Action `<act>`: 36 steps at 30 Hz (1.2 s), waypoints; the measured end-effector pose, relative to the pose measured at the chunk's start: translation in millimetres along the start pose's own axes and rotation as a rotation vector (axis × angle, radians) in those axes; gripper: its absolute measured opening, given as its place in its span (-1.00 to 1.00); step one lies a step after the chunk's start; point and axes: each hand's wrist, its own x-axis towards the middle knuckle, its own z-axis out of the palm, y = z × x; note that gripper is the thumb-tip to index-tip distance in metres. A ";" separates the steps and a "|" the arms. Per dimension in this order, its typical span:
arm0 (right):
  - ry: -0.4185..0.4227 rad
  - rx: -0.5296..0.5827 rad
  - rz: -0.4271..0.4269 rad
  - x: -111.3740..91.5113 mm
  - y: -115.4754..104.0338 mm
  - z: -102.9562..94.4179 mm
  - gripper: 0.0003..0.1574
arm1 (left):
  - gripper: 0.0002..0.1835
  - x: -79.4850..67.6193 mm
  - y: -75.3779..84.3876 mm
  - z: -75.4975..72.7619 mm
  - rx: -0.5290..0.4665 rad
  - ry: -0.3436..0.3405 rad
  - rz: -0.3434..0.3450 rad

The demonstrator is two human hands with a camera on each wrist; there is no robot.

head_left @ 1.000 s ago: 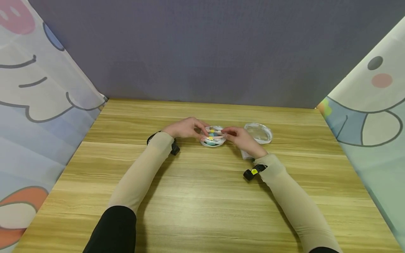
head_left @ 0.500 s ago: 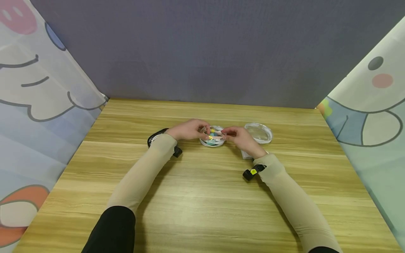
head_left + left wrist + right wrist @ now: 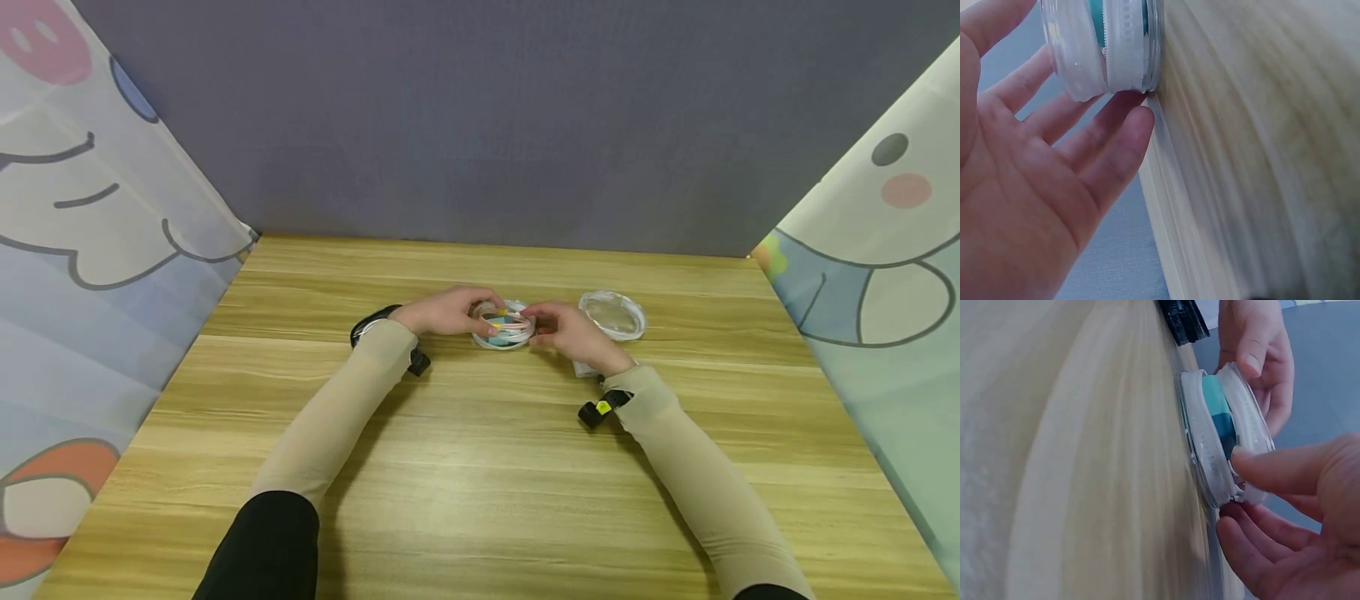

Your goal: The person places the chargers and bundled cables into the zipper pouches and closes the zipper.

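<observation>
Round case [image 3: 510,333] btwn L hand [image 3: 448,312] & R hand [image 3: 573,335]

Round case is on wood table [image 3: 480,467], nr back edge, abt midway btwn side edges. It's clear w/ 2 white zip bands [image 3: 1202,437], a gap btwn them & teal stuff [image 3: 1215,394] inside. L hand grips its L side; R hand's thumb & fingers pinch its R rim. Clear round thing [image 3: 636,321] lies R of it, also nr back edge.

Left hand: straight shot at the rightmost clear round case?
Probably not straight across: the middle clear case and right hand sit between the left hand and the rightmost clear round case.
</observation>
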 end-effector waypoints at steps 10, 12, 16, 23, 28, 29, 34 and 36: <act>0.129 -0.260 -0.057 4.8 -1.3 8.8 -0.61 | -0.41 -2.7 -2.0 0.0 0.013 -0.005 0.021; 0.148 -0.277 -0.053 5.3 -2.2 10.2 -0.63 | -0.41 -2.9 -2.3 -0.1 0.009 -0.009 0.020; 0.184 -0.318 -0.046 7.9 -2.5 12.8 -0.68 | -0.42 -4.3 -2.1 -0.7 -0.001 -0.023 0.022; 0.182 -0.321 -0.035 9.7 -2.8 12.7 -0.68 | -0.43 -6.2 -0.4 -0.7 -0.029 -0.054 0.016; 0.082 -0.198 -0.034 6.4 0.0 6.6 -0.53 | -0.43 -7.0 0.2 -1.1 -0.083 -0.071 0.040; 0.059 -0.167 -0.033 5.4 -0.2 5.3 -0.49 | -0.44 -7.1 0.0 -1.1 -0.089 -0.076 0.048; -0.035 -0.079 -0.006 0.9 -3.8 -0.1 -0.44 | -0.60 -6.5 -2.2 -1.4 -0.064 -0.085 0.058; -0.045 -0.086 0.014 -0.6 -6.3 -1.2 -0.48 | -0.64 -6.5 -2.7 -1.8 -0.046 -0.085 0.060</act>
